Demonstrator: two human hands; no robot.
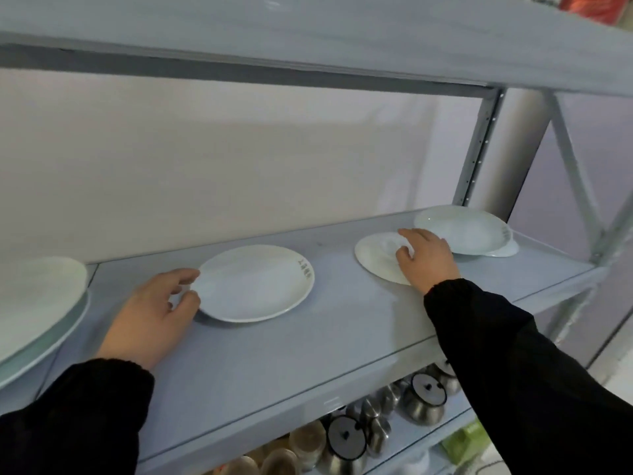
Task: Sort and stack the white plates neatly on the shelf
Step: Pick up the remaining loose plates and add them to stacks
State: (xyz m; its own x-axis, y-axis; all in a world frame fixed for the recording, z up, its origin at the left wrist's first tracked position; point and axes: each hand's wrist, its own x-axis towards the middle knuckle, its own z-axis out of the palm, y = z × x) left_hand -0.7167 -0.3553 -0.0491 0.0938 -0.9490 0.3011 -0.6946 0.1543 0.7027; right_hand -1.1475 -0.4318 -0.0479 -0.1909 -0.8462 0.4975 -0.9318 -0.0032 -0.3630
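1. Closest to me are the two black sleeves [534, 378], one reaching in from each lower corner.
2. Under the board's front edge I see steel pots [423, 402] with dark glass lids on the level below.
3. My left hand [150, 313] lies on the grey shelf [308, 354], left of centre. Its thumb and fingers are curled narrowly, pinching the near-left rim of the printed plate [255, 284].
4. That printed plate sits mid-shelf, face up, with grey lettering near its far right rim. A shadow lies under its left side; I cannot tell whether that edge is off the board.
5. At the far left edge of view there is a left stack [37, 303]: a broad white plate over a greenish one, both cut off by the frame and well apart from the printed plate.
6. Further back and to the right, my right hand [426, 258] covers the right part of the small plate [376, 257]. The thumb presses on its face and the fingers bend over its far rim, holding it.
7. Just behind that hand the right stack [462, 231] sits near the shelf's end, its top plate shifted off the one beneath, which pokes out on the right.
8. Behind everything are a pale wall [239, 166], a perforated upright [478, 149] and the upper board [308, 36].
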